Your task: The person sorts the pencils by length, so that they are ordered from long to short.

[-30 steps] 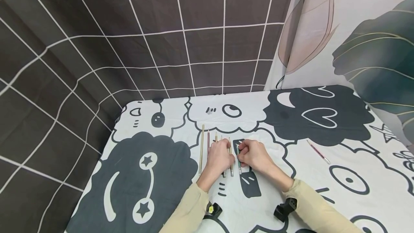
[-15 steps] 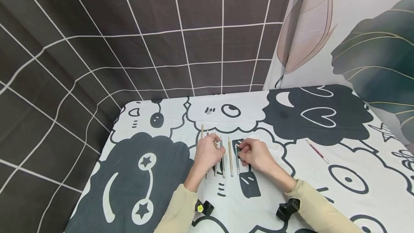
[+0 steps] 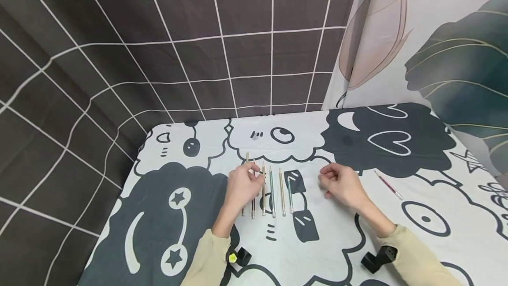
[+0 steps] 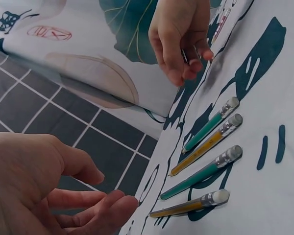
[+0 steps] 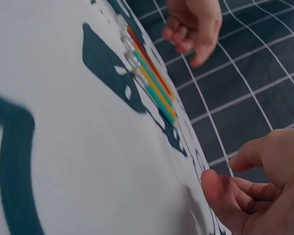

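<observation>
Several pencils lie side by side on the patterned cloth, erasers toward me. At the row's right end are a short green pencil [image 3: 290,197], a yellow pencil [image 3: 282,195], then a longer green pencil [image 3: 272,195]. My left hand [image 3: 243,184] hovers over the row's left end, partly hiding a red pencil [image 3: 253,210] and a yellow one beside it. Its loosely bent fingers hold nothing in the left wrist view. My right hand [image 3: 342,184] is raised right of the row, apart from the short green pencil; its fingers are relaxed around nothing in the right wrist view.
A separate red pencil [image 3: 388,184] lies slanted on the cloth [image 3: 329,228], to the right of my right hand. A dark gridded curtain [image 3: 246,56] hangs behind the table, with a leaf-patterned one [image 3: 456,65] at the right.
My right hand has let go of the short green pencil and moved right, away from the row. The left hand has shifted left across the pencils.
</observation>
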`<act>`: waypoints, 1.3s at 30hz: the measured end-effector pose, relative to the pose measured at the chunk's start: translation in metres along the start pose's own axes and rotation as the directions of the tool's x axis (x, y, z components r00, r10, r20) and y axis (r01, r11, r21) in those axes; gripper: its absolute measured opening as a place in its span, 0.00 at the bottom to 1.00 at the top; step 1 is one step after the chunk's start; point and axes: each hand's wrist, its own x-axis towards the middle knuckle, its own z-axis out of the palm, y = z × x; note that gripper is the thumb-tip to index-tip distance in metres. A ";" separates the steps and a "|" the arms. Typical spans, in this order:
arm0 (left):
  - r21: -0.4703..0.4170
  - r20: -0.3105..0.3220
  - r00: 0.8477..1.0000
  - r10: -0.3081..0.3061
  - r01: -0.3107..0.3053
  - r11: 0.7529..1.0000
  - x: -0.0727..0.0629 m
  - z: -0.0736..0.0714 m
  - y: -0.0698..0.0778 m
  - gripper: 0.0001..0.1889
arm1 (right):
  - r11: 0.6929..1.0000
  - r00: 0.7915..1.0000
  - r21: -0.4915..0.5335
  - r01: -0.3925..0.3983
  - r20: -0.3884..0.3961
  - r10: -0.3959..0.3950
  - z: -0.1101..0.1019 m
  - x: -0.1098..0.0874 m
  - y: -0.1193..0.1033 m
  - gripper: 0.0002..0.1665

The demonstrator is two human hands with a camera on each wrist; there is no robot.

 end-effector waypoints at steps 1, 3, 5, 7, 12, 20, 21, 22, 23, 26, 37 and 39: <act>0.000 0.001 1.000 -0.002 0.002 1.000 0.000 -0.001 0.000 0.11 | 1.000 1.000 -0.014 0.009 -0.019 -0.009 -0.005 -0.001 0.002 0.07; 0.009 0.002 1.000 -0.004 0.004 1.000 -0.001 -0.001 -0.001 0.10 | 0.998 0.998 -0.054 0.022 -0.055 -0.025 -0.015 -0.002 0.007 0.07; 0.017 -0.001 1.000 -0.008 0.008 1.000 -0.001 -0.002 -0.002 0.10 | 0.996 0.996 -0.088 0.024 -0.079 -0.031 -0.024 -0.004 0.011 0.07; 0.023 -0.006 1.000 -0.009 0.009 1.000 -0.001 -0.002 -0.004 0.10 | 0.993 0.996 -0.120 0.012 -0.091 -0.023 -0.031 -0.006 0.014 0.07; 0.020 -0.005 1.000 0.007 -0.007 1.000 -0.003 -0.003 -0.006 0.10 | 0.986 0.994 -0.164 -0.018 -0.110 0.000 -0.044 -0.010 0.020 0.08; 0.012 -0.010 0.999 0.043 -0.042 0.999 -0.004 -0.003 -0.006 0.09 | 0.969 0.981 -0.246 0.014 -0.185 -0.061 -0.066 -0.017 0.032 0.08; 0.011 -0.007 0.999 0.043 -0.043 0.999 -0.004 -0.004 -0.006 0.09 | 0.967 0.978 -0.254 0.014 -0.196 -0.066 -0.069 -0.018 0.034 0.08; 0.009 -0.004 0.999 0.042 -0.042 0.999 -0.004 -0.004 -0.006 0.09 | 0.965 0.976 -0.262 0.014 -0.205 -0.070 -0.073 -0.019 0.035 0.09; 0.008 0.000 0.999 0.039 -0.039 0.999 -0.004 -0.004 -0.006 0.10 | 0.963 0.975 -0.270 0.010 -0.212 -0.070 -0.076 -0.020 0.037 0.09; 0.006 0.012 0.999 0.031 -0.031 0.999 -0.005 -0.005 -0.005 0.10 | 0.958 0.973 -0.286 -0.007 -0.225 -0.060 -0.085 -0.023 0.041 0.10; -0.032 0.046 0.999 0.029 -0.027 0.999 -0.008 -0.005 -0.006 0.09 | 0.916 0.963 -0.393 -0.082 -0.269 -0.029 -0.107 -0.035 0.056 0.11; -0.036 0.049 0.998 0.024 -0.022 0.999 -0.009 -0.005 -0.006 0.09 | 0.913 0.962 -0.400 -0.081 -0.270 -0.033 -0.108 -0.035 0.058 0.12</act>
